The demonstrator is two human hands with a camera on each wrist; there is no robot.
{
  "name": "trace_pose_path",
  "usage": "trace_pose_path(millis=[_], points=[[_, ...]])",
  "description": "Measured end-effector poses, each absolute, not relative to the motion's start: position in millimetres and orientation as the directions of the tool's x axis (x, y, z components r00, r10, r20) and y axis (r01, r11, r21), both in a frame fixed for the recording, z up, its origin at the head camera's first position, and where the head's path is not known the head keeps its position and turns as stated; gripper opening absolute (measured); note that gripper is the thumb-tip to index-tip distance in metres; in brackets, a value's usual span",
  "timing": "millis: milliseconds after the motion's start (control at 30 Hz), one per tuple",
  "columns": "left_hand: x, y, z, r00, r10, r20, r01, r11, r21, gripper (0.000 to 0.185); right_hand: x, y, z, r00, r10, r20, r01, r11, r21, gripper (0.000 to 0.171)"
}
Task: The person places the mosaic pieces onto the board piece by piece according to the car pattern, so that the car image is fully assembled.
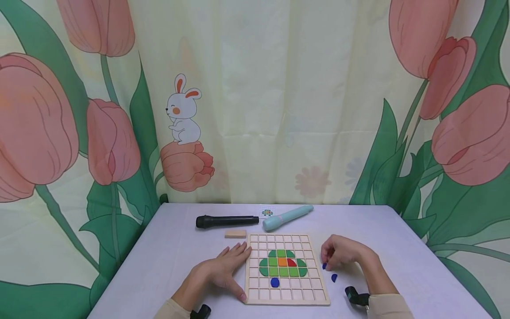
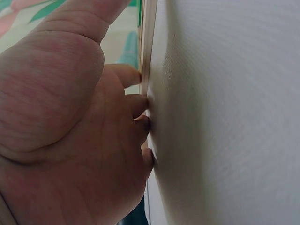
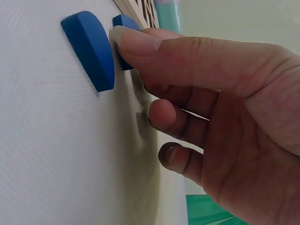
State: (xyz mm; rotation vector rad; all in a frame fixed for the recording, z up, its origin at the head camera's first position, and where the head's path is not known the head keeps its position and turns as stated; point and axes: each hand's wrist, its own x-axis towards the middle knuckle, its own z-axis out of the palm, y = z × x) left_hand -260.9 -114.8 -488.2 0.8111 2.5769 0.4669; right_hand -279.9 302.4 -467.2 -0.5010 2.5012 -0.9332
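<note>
Fingers of your right hand [image 1: 343, 253] curl down onto a small blue piece [image 1: 324, 266] on the bench [image 1: 398, 248], just off the right edge of the wooden grid board [image 1: 287, 299]; in the right wrist view your fingertip [image 3: 133, 42] presses against that piece, though you cannot tell whether it is truly pinched. A second blue half-round piece [image 1: 334, 278] lies loose just beside it, nearer to you. Your left hand [image 1: 223, 270] lies flat and relaxed on the bench, fingertips against the board's left edge, holding nothing. On the board sits a green shape with an orange and a red tile inside, and a blue round piece [image 1: 275, 282] below it. Beyond the board lie a wooden block [image 1: 235, 234], a black microphone [image 1: 227, 221], a pale blue pen-like tool [image 1: 287, 217] and a small pattern card [image 1: 267, 212].
</note>
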Motion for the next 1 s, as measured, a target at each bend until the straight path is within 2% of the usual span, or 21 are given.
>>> trace_pose_path(millis=[367, 700, 1000], points=[[-259, -114, -486, -0.754, 0.599, -0.27, 0.467, 0.778, 0.421, 0.132, -280, 301, -461, -0.844, -0.491, -0.215, -0.209, 0.671, -0.711, 0.013], [-258, -115, -486, -0.76, 0.6, -0.25, 0.476, 0.776, 0.414, 0.132, -283, 286, -454, -0.794, -0.595, -0.123, -0.308, 0.569, -0.762, 0.006], [-258, -115, -487, -0.763, 0.599, -0.242, 0.479, 0.776, 0.41, 0.133, -281, 267, -452, -0.77, -0.632, -0.094, -0.324, 0.513, -0.795, 0.006]])
